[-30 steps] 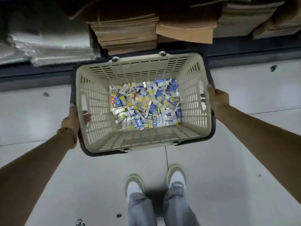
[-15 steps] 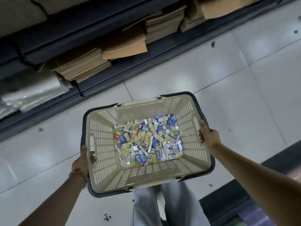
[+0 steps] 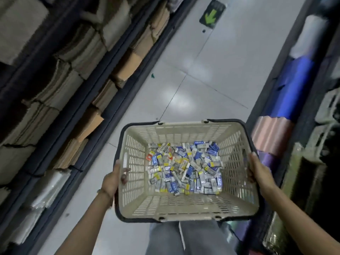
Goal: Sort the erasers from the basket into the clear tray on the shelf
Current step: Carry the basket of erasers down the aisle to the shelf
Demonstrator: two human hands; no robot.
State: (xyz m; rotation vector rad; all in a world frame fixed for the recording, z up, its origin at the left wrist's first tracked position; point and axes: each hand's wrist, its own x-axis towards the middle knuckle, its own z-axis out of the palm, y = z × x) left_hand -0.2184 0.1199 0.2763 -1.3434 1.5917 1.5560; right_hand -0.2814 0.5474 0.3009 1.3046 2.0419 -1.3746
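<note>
Far left, we had dark shelving packed with flattened cardboard stacks, and lower down a bundle of clear plastic bags. Then came the left hand, gripping the beige basket at its left wall, thumb outside by the rim, fingertips curled in through the handle slot. Dead centre, the erasers lay heaped across the basket's bottom, sleeves in blue, white, yellow and a touch of orange. There was print on them, but we found it too small and blurred to read any brand. Beyond the basket stretched the pale tiled floor, carrying a dark sticker with a green arrow. Over to the right hand: it was clamped on the basket's right rim, thumb on top, its fingers hidden behind the wall. Far right, a blue roll and a copper roll lay on the opposite shelf, both blurred.
</note>
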